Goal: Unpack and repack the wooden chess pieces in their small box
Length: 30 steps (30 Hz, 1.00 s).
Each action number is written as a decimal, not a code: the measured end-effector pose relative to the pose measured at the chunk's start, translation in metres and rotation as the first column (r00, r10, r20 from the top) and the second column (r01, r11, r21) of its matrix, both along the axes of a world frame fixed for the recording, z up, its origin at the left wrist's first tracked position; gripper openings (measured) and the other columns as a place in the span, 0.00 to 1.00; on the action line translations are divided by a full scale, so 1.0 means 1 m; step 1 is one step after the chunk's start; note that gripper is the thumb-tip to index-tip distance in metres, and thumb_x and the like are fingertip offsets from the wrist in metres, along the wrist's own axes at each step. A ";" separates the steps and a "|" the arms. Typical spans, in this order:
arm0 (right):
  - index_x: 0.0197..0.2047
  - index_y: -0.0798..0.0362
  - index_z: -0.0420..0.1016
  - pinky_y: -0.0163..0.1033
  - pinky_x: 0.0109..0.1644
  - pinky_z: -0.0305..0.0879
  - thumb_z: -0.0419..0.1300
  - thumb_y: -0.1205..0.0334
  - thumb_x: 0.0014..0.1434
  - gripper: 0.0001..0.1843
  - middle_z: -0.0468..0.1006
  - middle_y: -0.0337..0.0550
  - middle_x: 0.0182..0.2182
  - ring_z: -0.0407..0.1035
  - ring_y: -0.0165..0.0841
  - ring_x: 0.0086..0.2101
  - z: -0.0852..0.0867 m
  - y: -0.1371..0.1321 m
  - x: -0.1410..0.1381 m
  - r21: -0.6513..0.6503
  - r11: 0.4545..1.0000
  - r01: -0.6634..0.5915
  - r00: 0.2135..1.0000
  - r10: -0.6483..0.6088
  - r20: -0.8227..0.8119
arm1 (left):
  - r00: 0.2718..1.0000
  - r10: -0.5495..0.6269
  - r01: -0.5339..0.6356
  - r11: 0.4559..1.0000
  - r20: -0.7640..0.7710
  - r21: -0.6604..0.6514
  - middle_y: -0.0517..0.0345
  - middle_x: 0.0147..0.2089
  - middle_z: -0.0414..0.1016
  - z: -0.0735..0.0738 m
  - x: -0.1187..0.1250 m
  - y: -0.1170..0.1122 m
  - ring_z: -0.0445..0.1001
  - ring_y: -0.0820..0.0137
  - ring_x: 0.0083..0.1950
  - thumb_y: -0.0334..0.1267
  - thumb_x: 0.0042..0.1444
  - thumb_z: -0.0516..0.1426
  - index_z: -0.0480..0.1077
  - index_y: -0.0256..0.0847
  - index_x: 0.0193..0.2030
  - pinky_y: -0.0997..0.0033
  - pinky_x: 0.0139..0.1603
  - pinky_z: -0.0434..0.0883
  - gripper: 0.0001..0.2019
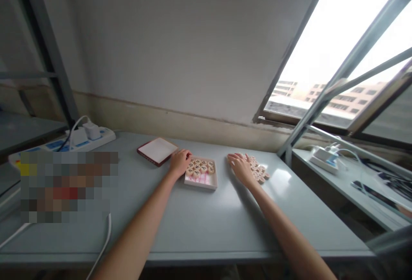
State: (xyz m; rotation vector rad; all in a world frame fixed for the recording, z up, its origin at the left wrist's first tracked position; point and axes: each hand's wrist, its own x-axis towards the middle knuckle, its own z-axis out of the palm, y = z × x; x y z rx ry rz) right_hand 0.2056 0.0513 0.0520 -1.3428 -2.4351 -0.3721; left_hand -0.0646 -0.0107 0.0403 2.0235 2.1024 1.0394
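A shallow white box [201, 182] lies on the grey desk, holding several round wooden Chinese chess pieces [203, 168] in rows, with a pink-printed sheet under them. My left hand [180, 162] is at the box's upper left corner with its fingers curled inward; what they grip, if anything, is hidden. Right of the box, my right hand [240, 167] rests palm down, fingers stretched out, at the left side of a group of loose chess pieces [259, 173]. It covers some of them. The box lid [157, 150], dark red outside and white inside, lies upturned behind my left hand.
On the left is a white power strip [96, 136] with plugs and cables, beside a pixelated patch. A white cable [108, 230] crosses the desk's front edge. Metal bed-frame bars [299, 130] rise at the right; beyond them a shelf holds another power strip [324, 160].
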 end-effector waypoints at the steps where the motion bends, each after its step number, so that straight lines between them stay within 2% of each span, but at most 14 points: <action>1: 0.43 0.48 0.72 0.54 0.55 0.43 0.48 0.65 0.59 0.14 0.74 0.44 0.43 0.62 0.40 0.47 0.001 -0.007 -0.002 -0.004 1.000 -0.018 1.000 0.018 -0.023 | 1.000 0.002 -0.002 1.000 0.006 -0.003 0.56 0.39 0.73 0.000 0.000 0.000 0.68 0.68 0.43 0.34 0.53 0.50 0.70 0.41 0.35 0.67 0.48 0.61 0.08; 4: 0.39 0.47 0.74 0.51 0.51 0.49 0.51 0.62 0.57 0.11 0.76 0.42 0.38 0.66 0.39 0.41 0.011 -0.032 -0.013 -0.042 0.998 -0.055 0.993 0.050 -0.103 | 1.000 0.001 -0.001 1.000 0.007 -0.004 0.56 0.39 0.73 -0.001 0.000 0.000 0.68 0.68 0.44 0.34 0.53 0.50 0.70 0.41 0.35 0.67 0.48 0.61 0.08; 6: 0.39 0.46 0.73 0.48 0.49 0.52 0.53 0.60 0.56 0.10 0.76 0.40 0.37 0.67 0.36 0.38 0.021 -0.046 -0.024 -0.085 0.992 -0.094 0.980 0.077 -0.182 | 1.000 -0.002 0.002 1.000 0.000 0.001 0.56 0.39 0.73 0.000 0.000 0.000 0.68 0.68 0.44 0.34 0.53 0.50 0.70 0.41 0.35 0.67 0.48 0.61 0.08; 9: 0.42 0.46 0.71 0.41 0.45 0.56 0.55 0.59 0.55 0.11 0.76 0.38 0.37 0.68 0.32 0.36 0.032 -0.063 -0.047 -0.184 0.951 -0.247 0.941 0.191 -0.280 | 1.000 0.000 0.000 1.000 -0.015 0.014 0.56 0.38 0.73 0.000 0.001 -0.002 0.69 0.67 0.43 0.34 0.53 0.50 0.70 0.41 0.34 0.67 0.46 0.61 0.08; 12: 0.43 0.45 0.70 0.40 0.45 0.54 0.56 0.60 0.55 0.11 0.75 0.37 0.39 0.67 0.32 0.39 0.033 -0.077 -0.068 -0.200 0.913 -0.357 0.918 0.302 -0.257 | 0.999 0.012 -0.012 1.000 -0.030 0.022 0.56 0.37 0.73 0.001 0.001 -0.005 0.69 0.67 0.43 0.34 0.54 0.49 0.70 0.40 0.34 0.68 0.46 0.61 0.09; 14: 0.42 0.46 0.69 0.40 0.45 0.52 0.55 0.62 0.55 0.10 0.73 0.38 0.41 0.65 0.33 0.42 0.030 -0.083 -0.075 -0.169 0.916 -0.363 0.921 0.326 -0.214 | 0.999 0.017 -0.016 1.000 -0.036 0.020 0.56 0.38 0.73 0.002 0.001 -0.007 0.69 0.68 0.43 0.34 0.54 0.49 0.70 0.40 0.35 0.68 0.46 0.61 0.08; 17: 0.39 0.48 0.69 0.41 0.45 0.51 0.55 0.63 0.56 0.07 0.71 0.41 0.42 0.64 0.34 0.42 0.025 -0.087 -0.077 -0.110 0.944 -0.311 0.943 0.292 -0.159 | 0.999 0.009 -0.009 1.000 -0.040 0.010 0.56 0.38 0.73 0.004 0.001 -0.009 0.69 0.68 0.43 0.33 0.53 0.49 0.69 0.40 0.35 0.68 0.45 0.61 0.08; 20: 0.37 0.49 0.69 0.42 0.44 0.50 0.56 0.60 0.55 0.05 0.71 0.42 0.40 0.63 0.36 0.40 0.023 -0.086 -0.072 -0.069 0.968 -0.241 0.968 0.235 -0.093 | 0.999 0.004 -0.004 1.000 -0.033 0.002 0.56 0.38 0.73 0.004 0.001 -0.009 0.68 0.68 0.43 0.33 0.53 0.50 0.69 0.40 0.35 0.68 0.46 0.61 0.08; 23: 0.39 0.48 0.69 0.43 0.44 0.50 0.57 0.57 0.54 0.08 0.71 0.42 0.39 0.63 0.37 0.39 0.023 -0.083 -0.069 -0.068 0.976 -0.205 0.978 0.202 -0.047 | 0.999 -0.002 0.002 1.000 -0.043 0.009 0.56 0.37 0.73 0.004 0.001 -0.008 0.68 0.68 0.42 0.32 0.52 0.50 0.69 0.40 0.34 0.68 0.45 0.61 0.07; 26: 0.43 0.45 0.69 0.43 0.44 0.50 0.56 0.56 0.55 0.11 0.71 0.42 0.41 0.62 0.37 0.40 0.024 -0.082 -0.069 -0.088 0.968 -0.235 0.972 0.233 -0.039 | 0.999 -0.006 0.007 1.000 -0.048 0.011 0.56 0.37 0.73 0.003 0.000 -0.007 0.68 0.68 0.42 0.32 0.52 0.50 0.69 0.40 0.34 0.68 0.45 0.61 0.07; 30: 0.41 0.42 0.71 0.43 0.45 0.50 0.55 0.55 0.56 0.09 0.71 0.40 0.42 0.61 0.36 0.41 0.026 -0.080 -0.069 -0.114 0.950 -0.289 0.957 0.287 -0.036 | 0.999 -0.002 0.002 1.000 -0.049 0.010 0.56 0.37 0.73 0.003 0.000 -0.007 0.69 0.68 0.42 0.33 0.52 0.50 0.69 0.41 0.34 0.68 0.45 0.61 0.07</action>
